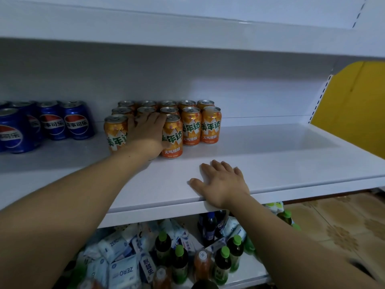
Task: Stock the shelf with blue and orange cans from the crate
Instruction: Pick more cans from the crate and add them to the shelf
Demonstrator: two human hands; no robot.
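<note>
Several orange cans (190,126) stand in rows on the white shelf (270,163), and several blue cans (76,122) stand in a group to their left. My left hand (146,132) reaches into the front row of orange cans, between the front-left can (115,132) and another front can (173,138). Its fingers curl over a can that the hand almost wholly hides. My right hand (220,182) lies flat, fingers spread, on the shelf's front edge and holds nothing. No crate is in view.
The shelf to the right of the orange cans is bare up to a yellow side panel (352,101). Another white shelf (187,28) hangs above. On the lower shelf lie green-capped bottles (223,263), dark soda bottles (209,228) and white-blue packets (123,270).
</note>
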